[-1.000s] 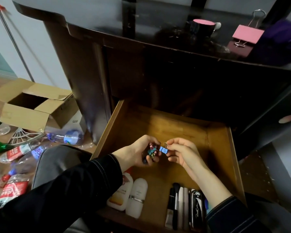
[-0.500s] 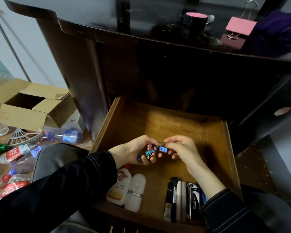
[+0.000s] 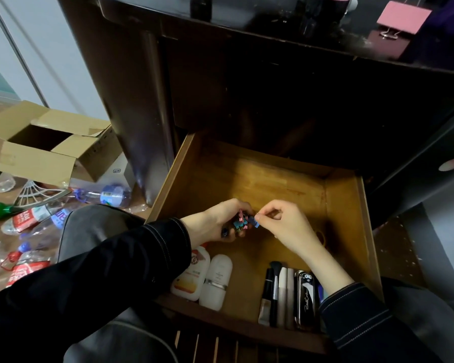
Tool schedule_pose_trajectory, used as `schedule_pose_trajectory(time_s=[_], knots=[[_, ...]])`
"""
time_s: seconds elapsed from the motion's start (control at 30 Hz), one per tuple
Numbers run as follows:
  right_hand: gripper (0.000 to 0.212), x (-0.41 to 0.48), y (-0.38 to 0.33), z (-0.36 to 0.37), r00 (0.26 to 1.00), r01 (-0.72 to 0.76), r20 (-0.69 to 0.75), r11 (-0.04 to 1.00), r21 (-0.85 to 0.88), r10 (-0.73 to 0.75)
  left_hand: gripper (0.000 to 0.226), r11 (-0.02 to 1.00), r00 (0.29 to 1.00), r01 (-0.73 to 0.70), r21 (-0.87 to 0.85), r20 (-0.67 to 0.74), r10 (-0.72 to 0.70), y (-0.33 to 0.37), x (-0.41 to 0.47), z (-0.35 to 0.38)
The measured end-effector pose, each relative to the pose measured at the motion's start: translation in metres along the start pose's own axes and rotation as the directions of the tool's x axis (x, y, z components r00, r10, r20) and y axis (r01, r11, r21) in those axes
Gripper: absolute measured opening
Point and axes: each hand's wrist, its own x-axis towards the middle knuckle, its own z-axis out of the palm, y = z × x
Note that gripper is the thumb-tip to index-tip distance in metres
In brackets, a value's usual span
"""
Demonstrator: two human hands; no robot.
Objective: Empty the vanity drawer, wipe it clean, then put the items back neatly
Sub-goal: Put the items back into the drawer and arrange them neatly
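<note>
The wooden vanity drawer (image 3: pixel 286 184) is pulled open below the dark vanity. Over its middle, my left hand (image 3: pixel 215 224) grips a cluster of small coloured binder clips (image 3: pixel 240 223). My right hand (image 3: pixel 283 224) pinches the wire handle of a blue binder clip (image 3: pixel 256 223) at the edge of that cluster. Along the drawer's front lie two white bottles (image 3: pixel 215 281) side by side, and to their right a row of makeup brushes and tubes (image 3: pixel 278 294) with a black case (image 3: pixel 304 297).
On the vanity top stand a big pink binder clip (image 3: pixel 401 18) and a pink-rimmed mug (image 3: pixel 323 6). An open cardboard box (image 3: pixel 50 142) and several plastic bottles (image 3: pixel 37 218) litter the floor at left. My knees sit below the drawer.
Both hands stay together over the drawer's middle, still working the clips. The view has tilted down slightly, so the vanity top sits higher in frame.
</note>
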Motion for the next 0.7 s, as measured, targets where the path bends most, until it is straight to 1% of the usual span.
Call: schedule_pose_trajectory(time_s=[0.07, 0.1, 0.17, 0.2, 0.27, 0.37, 0.47, 0.63, 0.7], knots=[[0.008, -0.001, 0.005, -0.002, 0.998, -0.055, 0.028, 0.998, -0.001, 0.055, 0.014, 1.0, 0.995, -0.016, -0.017, -0.095, 0.015, -0.001, 0.003, -0.002], [0.009, -0.003, 0.008, -0.003, 0.994, -0.092, 0.067, 0.996, -0.008, 0.092, 0.013, 0.999, 0.994, -0.016, -0.04, -0.107, 0.012, -0.001, 0.004, -0.005], [0.008, -0.01, 0.013, 0.0, 0.965, -0.146, 0.211, 0.987, -0.062, 0.156, 0.014, 0.993, 0.998, -0.004, -0.118, -0.061, -0.003, 0.003, 0.004, -0.009], [0.008, -0.014, 0.016, 0.005, 0.94, -0.138, 0.299, 0.984, -0.111, 0.166, 0.016, 0.988, 1.0, 0.001, -0.157, -0.031, -0.006, 0.004, 0.004, -0.01], [0.007, -0.023, 0.018, 0.019, 0.874, -0.066, 0.458, 0.974, -0.219, 0.162, 0.017, 0.981, 1.0, -0.002, -0.196, 0.007, 0.004, 0.006, 0.004, -0.011], [0.006, -0.033, 0.017, 0.038, 0.764, 0.044, 0.615, 0.935, -0.351, 0.195, 0.017, 0.98, 0.998, -0.001, -0.197, 0.054, 0.012, 0.004, 0.005, -0.009], [0.009, -0.036, 0.012, 0.045, 0.699, 0.129, 0.69, 0.916, -0.379, 0.187, 0.014, 0.98, 0.998, 0.006, -0.199, 0.07, 0.008, 0.002, 0.005, -0.008], [0.017, -0.042, 0.005, 0.047, 0.649, 0.248, 0.755, 0.912, -0.326, 0.094, 0.013, 0.976, 0.997, 0.008, -0.216, 0.076, 0.008, 0.003, 0.002, -0.006], [0.016, -0.044, 0.004, 0.049, 0.627, 0.256, 0.774, 0.914, -0.314, 0.09, 0.012, 0.977, 0.997, 0.007, -0.211, 0.078, 0.01, 0.003, 0.001, -0.005]])
